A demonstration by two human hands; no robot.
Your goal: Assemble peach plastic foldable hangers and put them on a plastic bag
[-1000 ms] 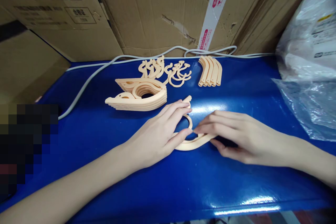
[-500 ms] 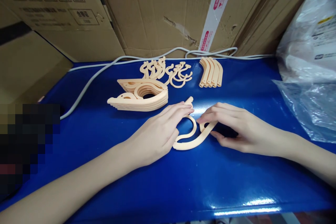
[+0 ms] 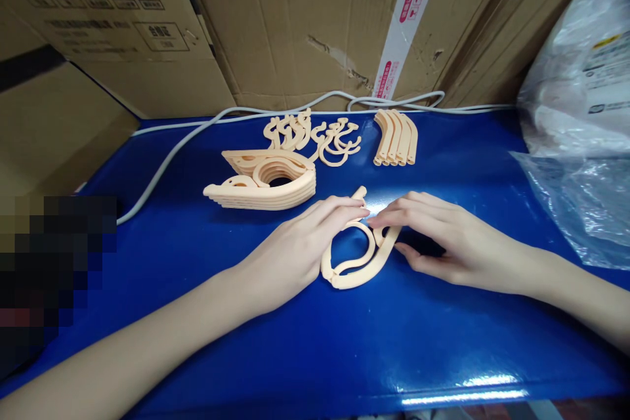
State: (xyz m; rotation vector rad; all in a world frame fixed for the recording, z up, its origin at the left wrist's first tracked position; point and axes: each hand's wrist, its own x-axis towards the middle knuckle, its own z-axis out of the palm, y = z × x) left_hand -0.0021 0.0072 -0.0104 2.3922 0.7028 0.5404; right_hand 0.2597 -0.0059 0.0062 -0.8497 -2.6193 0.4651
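Note:
A beige plastic folding hanger (image 3: pixel 361 277) lies on the blue table between my hands, its curved hook tucked between its two arms. My left hand (image 3: pixel 300 252) is closed over the left arm, whose tip pokes out past the fingers. With fingers and thumb, my right hand (image 3: pixel 438 236) grips the far end of the right arm. Fingers hide parts of both arms. Just beyond my left hand, a neat stack of folded hangers (image 3: pixel 263 199) rests on the table.
Loose beige hooks (image 3: pixel 335 159) lie behind the stack, with a row of curved hanger arms (image 3: pixel 398 139) to their right. A white cable (image 3: pixel 172 161) runs along the back. Cardboard boxes (image 3: pixel 295 26) wall off the rear, and clear plastic wrapping (image 3: pixel 581 203) covers the right side.
The hanger's two arms have folded closer around the hook, and its left arm now shows beside my left hand. My left hand has shifted slightly right; my right hand has barely moved.

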